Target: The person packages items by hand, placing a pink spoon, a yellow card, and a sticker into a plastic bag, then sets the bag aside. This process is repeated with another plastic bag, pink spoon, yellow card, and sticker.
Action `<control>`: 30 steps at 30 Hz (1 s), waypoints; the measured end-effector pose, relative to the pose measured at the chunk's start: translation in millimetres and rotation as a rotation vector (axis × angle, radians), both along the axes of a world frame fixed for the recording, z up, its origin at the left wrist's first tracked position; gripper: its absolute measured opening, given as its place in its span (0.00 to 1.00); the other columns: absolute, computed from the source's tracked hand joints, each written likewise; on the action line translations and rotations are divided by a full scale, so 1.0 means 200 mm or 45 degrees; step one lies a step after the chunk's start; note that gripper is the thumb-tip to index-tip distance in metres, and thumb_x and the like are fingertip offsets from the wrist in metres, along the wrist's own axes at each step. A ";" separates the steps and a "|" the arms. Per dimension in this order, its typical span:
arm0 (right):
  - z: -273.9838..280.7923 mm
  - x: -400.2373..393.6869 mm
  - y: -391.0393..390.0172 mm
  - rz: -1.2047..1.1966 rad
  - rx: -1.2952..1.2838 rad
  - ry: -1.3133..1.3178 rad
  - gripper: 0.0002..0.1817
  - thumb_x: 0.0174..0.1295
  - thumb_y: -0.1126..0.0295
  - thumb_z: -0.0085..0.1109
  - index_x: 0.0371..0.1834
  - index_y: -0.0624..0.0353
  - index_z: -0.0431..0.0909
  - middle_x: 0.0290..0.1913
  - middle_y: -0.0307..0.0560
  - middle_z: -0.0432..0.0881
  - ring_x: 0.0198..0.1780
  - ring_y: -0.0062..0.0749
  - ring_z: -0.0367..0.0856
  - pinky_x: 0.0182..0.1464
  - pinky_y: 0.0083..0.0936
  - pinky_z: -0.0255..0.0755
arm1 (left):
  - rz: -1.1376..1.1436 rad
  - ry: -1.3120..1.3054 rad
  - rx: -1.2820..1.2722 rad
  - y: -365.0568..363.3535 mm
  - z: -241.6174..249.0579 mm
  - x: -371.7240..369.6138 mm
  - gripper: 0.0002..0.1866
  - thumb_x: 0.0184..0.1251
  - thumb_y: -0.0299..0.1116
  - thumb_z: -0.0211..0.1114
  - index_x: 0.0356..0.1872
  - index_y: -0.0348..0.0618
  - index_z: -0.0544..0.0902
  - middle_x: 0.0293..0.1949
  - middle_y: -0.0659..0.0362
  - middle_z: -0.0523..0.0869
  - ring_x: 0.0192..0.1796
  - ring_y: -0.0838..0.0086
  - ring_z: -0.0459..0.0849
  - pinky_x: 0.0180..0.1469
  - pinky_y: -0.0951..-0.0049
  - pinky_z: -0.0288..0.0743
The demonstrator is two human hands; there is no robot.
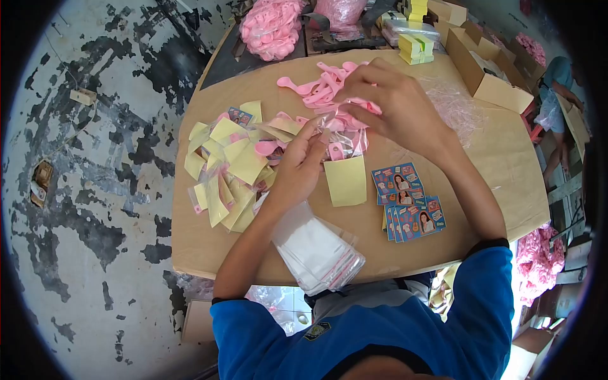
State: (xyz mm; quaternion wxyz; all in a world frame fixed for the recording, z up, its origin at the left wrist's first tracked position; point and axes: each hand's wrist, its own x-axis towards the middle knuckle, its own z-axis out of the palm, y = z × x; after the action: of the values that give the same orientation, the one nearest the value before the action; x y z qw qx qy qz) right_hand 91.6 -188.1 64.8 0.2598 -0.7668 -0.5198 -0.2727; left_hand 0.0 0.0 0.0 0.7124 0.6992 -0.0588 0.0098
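My left hand (299, 163) is closed on a small clear plastic bag (356, 143), pinching it near its upper edge. Inside the bag I see a pink plastic piece (335, 151), and a pale yellow card (346, 182) shows at its lower end. Just right of it, my right hand (396, 109) is raised with its fingers curled together; whatever they hold is too thin or hidden to make out. Behind both hands lies a heap of pink spoon-like pieces (322, 87). A stack of clear empty bags (310, 244) lies under my left forearm.
Left on the table (506, 190) is a pile of filled bags with yellow cards (246, 161). Printed blue cards (415, 218) lie at right, near tangled clear strips (456, 111). Boxes (487, 76), yellow card stacks (416, 49) and a pink bundle (271, 28) stand behind. Another person (558, 95) is at far right.
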 end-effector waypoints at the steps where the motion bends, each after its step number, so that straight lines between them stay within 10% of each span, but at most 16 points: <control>1: 0.00 -0.01 0.00 0.011 -0.038 -0.057 0.11 0.55 0.65 0.66 0.41 0.54 0.85 0.43 0.41 0.83 0.51 0.36 0.78 0.53 0.32 0.74 | 0.011 -0.074 0.053 -0.02 0.01 -0.01 0.24 0.77 0.30 0.49 0.72 0.40 0.62 0.58 0.56 0.77 0.52 0.81 0.75 0.54 0.80 0.69; 20: -0.17 0.01 0.08 0.011 -0.075 -0.061 0.06 0.53 0.69 0.64 0.32 0.58 0.79 0.33 0.44 0.83 0.39 0.35 0.82 0.41 0.31 0.76 | 0.062 -0.270 0.475 -0.02 -0.07 -0.01 0.24 0.75 0.25 0.47 0.70 0.33 0.62 0.41 0.54 0.80 0.37 0.83 0.74 0.40 0.81 0.69; 26: 0.00 0.11 -0.05 0.283 0.433 0.734 0.06 0.58 0.71 0.60 0.30 0.61 0.75 0.26 0.38 0.78 0.30 0.28 0.77 0.34 0.24 0.71 | -0.117 -0.205 -0.012 -0.06 -0.02 0.00 0.22 0.79 0.31 0.44 0.70 0.39 0.63 0.54 0.52 0.81 0.54 0.76 0.82 0.51 0.79 0.77; 30: 0.18 0.21 -0.42 0.863 0.215 1.225 0.02 0.59 0.75 0.54 0.30 0.62 0.73 0.25 0.37 0.75 0.29 0.21 0.73 0.31 0.21 0.68 | -0.035 -0.004 -0.151 -0.01 -0.02 0.03 0.15 0.80 0.35 0.45 0.60 0.41 0.70 0.50 0.59 0.82 0.50 0.79 0.82 0.51 0.78 0.78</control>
State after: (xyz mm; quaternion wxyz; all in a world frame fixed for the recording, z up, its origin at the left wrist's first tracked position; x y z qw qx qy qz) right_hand 133.7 -273.1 99.8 0.5990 -0.5722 -0.5359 0.1633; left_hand 5.4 -2.4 -3.4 0.7526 0.6549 -0.0687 0.0046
